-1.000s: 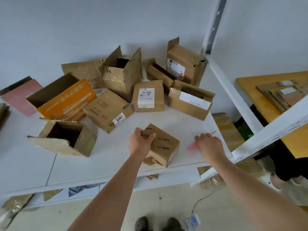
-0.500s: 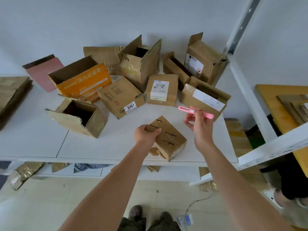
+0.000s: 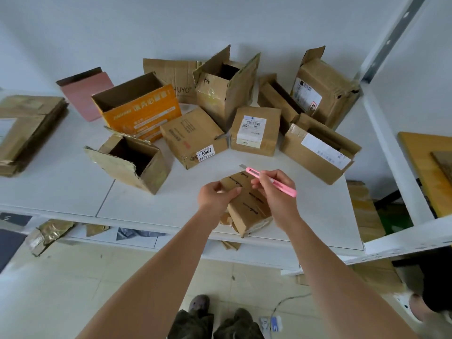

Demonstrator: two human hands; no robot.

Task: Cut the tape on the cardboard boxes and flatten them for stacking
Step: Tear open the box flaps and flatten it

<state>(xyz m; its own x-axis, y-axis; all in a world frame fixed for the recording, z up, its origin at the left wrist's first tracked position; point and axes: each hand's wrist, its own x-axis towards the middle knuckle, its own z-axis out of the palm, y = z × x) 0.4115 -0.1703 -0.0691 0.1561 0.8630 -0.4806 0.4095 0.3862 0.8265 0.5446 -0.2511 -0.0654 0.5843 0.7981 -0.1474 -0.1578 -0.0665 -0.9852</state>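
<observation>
A small brown cardboard box (image 3: 249, 211) lies near the front edge of the white table (image 3: 73, 187). My left hand (image 3: 215, 195) grips its left top edge. My right hand (image 3: 274, 189) holds a pink utility knife (image 3: 271, 182) over the box, with the short blade at the box's far corner. Behind stand several more boxes: an orange open one (image 3: 144, 113), a torn open one (image 3: 132, 162), a shut one labelled 6367 (image 3: 193, 138), a tall open one (image 3: 225, 89) and a labelled one (image 3: 255, 130).
Flattened cardboard (image 3: 27, 128) is stacked at the table's left end. A white shelf frame (image 3: 391, 143) runs along the right, with a yellow tabletop (image 3: 425, 167) beyond it. Cardboard scraps (image 3: 49, 233) lie below the table. My shoes (image 3: 215, 321) stand on the tiled floor.
My right hand picked the pink knife up from the table's right side and brought it left over the small box. My left hand kept its grip on the box.
</observation>
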